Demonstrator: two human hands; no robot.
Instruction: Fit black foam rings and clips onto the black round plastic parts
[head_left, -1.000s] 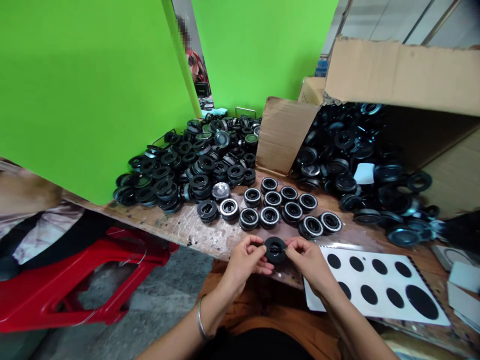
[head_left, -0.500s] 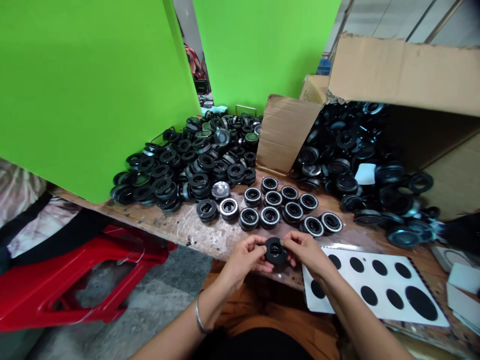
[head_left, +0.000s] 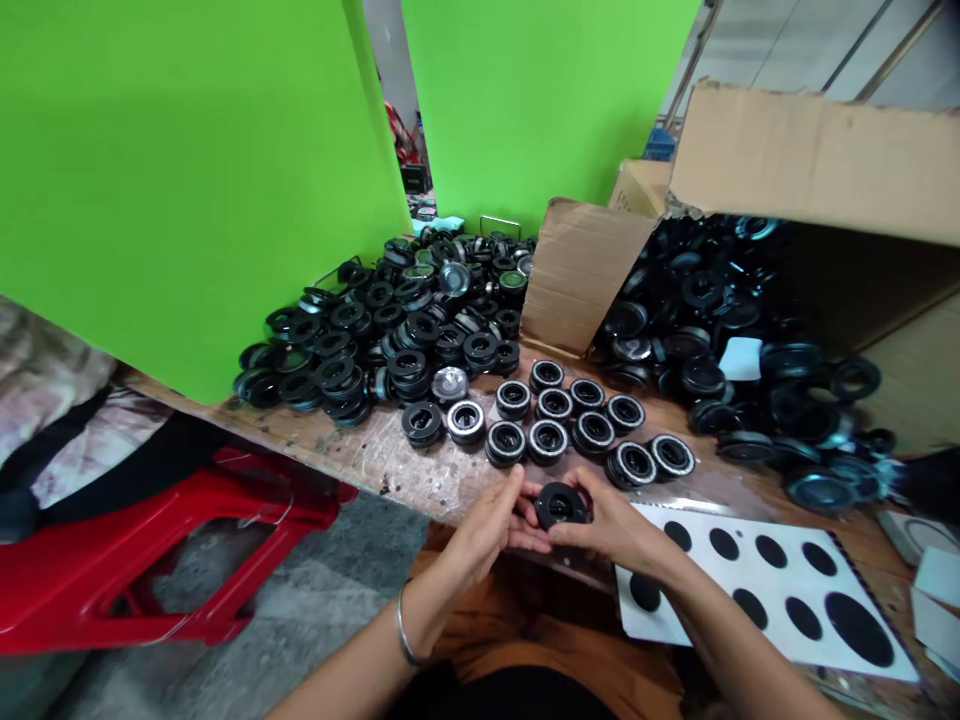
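Note:
A round black ring-shaped part [head_left: 549, 506], with a bar across its centre hole, is pinched between the thumb and fingers of my right hand [head_left: 607, 525]. My left hand [head_left: 491, 520] lies beside it, thumb raised and fingers stretched out close to the ring's underside; whether they touch it I cannot tell. Just beyond my hands stand several similar parts with pale speckled rims [head_left: 548, 440]. Left of them, a plain black ring part [head_left: 421, 424] sits next to one with a white rim [head_left: 466, 421].
A large heap of black round parts [head_left: 409, 365] covers the table's back left. An open cardboard box [head_left: 589, 270] spills more at right. A white sheet with black discs [head_left: 701, 570] lies under my right forearm. Green panels [head_left: 187, 180] stand behind; a red stool [head_left: 285, 530] is at left.
My left thumb and fingers have come off the ring and straightened. The ring is now tilted in my right hand, whose thumb has moved to its near edge. The view has shifted slightly.

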